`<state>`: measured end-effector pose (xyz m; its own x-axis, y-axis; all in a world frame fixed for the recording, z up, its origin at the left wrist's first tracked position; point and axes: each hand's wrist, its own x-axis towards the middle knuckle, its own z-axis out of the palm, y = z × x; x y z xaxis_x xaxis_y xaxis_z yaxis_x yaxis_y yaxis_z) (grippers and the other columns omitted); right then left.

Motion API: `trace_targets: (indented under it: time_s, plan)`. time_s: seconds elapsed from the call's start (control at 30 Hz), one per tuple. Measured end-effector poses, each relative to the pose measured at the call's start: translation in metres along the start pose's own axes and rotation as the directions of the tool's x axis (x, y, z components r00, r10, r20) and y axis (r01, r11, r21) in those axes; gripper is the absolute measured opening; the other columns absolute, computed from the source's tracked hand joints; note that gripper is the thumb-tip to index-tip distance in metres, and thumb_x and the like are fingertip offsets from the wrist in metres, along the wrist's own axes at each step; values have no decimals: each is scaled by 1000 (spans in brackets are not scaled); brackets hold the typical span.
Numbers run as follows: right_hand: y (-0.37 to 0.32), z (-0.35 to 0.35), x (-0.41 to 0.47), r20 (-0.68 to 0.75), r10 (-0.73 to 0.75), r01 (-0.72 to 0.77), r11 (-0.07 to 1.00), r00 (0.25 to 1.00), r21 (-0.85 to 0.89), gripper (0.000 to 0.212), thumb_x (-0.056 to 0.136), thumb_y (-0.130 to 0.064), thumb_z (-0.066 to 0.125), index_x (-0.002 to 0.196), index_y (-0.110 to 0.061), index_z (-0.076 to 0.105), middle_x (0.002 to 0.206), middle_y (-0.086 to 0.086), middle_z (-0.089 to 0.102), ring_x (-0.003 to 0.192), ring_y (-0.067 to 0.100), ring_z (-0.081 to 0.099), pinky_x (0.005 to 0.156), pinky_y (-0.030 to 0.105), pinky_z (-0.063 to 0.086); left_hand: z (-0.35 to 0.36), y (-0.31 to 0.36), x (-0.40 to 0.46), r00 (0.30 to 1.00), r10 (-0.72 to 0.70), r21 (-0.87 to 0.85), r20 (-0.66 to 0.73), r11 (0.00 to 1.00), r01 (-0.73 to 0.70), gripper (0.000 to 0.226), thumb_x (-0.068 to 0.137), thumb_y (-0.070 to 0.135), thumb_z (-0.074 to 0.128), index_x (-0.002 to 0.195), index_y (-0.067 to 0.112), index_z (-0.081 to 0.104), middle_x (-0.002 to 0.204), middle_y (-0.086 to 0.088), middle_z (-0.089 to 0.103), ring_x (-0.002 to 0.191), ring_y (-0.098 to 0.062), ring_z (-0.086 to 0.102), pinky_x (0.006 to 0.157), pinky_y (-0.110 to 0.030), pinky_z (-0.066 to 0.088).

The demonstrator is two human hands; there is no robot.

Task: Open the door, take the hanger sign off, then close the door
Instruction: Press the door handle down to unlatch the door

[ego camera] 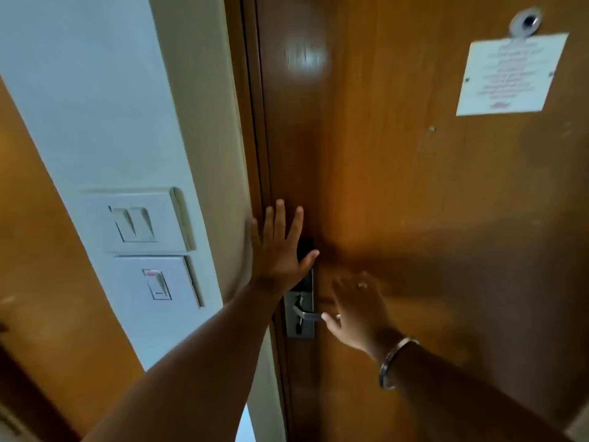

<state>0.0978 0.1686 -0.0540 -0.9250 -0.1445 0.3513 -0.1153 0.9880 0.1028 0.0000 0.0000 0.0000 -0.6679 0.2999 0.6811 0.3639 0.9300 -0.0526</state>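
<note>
Door (398, 193) shut, hanger sign not visible; left hand (280, 250) flat, fingers spread, right hand (357, 311) blurred at lever handle (307, 315), grip unclear.

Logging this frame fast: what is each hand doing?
Left hand: open, flat on the door.
Right hand: open, blurred, at the lever handle.

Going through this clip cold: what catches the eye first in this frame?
Two bare hands on a closed wooden door: the left hand lies flat, fingers spread, by the door's edge above the lock plate, while the right hand, blurred, with a metal bangle on its wrist, is at the lever handle. A white notice hangs upper right under the peephole; white wall switches sit left of the frame.
</note>
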Motion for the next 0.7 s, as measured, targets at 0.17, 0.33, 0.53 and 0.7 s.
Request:
trace_targets:
  time_s: [0.17,0.33,0.53,0.7]
  plan:
    - [-41,45,-5,127,-55,42,994,990,104,32,96,-40,49,117,-18,60,118,6,62,111,26,56,96,43,41,14,-1,34,985,164,51,-49,986,-161,98,84,77,41,159,23,9,165,-18,8,150,-39,6,117,-59,0]
    - [-43,58,33,103,-39,19,982,994,186,32,99,-33,50,126,-16,51,97,6,71,85,25,68,65,34,48,48,6,38,987,104,18,-127,995,-102,106,80,80,45,159,21,7,164,-21,9,150,-41,3,117,-59,-6]
    - [-36,80,48,238,-72,23,979,969,202,23,98,-36,49,101,-17,63,84,4,69,73,25,67,57,29,40,62,6,40,963,110,15,-248,994,-109,101,79,76,50,157,20,20,161,-22,19,149,-42,10,118,-63,2]
    - [-43,89,69,312,-43,-15,984,949,180,28,93,-40,54,89,-15,65,86,6,67,73,27,60,61,30,45,63,6,41,958,101,9,-269,995,-103,100,77,74,54,156,21,22,161,-23,23,149,-42,12,118,-63,3]
